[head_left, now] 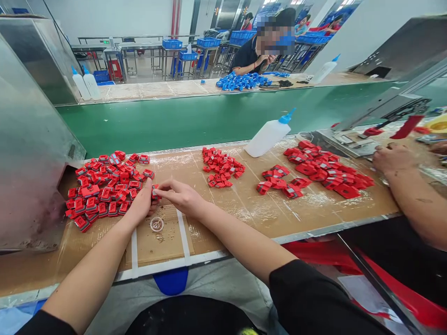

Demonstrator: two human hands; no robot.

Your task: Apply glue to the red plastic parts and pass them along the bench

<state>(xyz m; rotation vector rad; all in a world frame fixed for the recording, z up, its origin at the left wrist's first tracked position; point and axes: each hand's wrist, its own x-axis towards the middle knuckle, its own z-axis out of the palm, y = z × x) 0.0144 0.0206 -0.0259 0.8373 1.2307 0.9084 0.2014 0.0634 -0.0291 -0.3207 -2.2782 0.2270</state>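
My left hand (143, 203) is closed around a small red plastic part (154, 192), held just above the bench. The fingers of my right hand (183, 197) pinch together at that same part from the right; whether they grip it or something tiny beside it is hidden. Left of my hands lies a big heap of red-and-grey plastic pieces (104, 190). A small clear round dish (157, 224) sits on the brown work surface below my hands, with thin bits scattered close by.
Farther right are a smaller pile of red pieces (223, 166), a white squeeze bottle (267, 138) and more red parts (324, 170). A co-worker's hand (394, 158) is by a metal press (356, 139). A metal housing (31, 153) bounds the left. Behind runs a green belt (174, 116).
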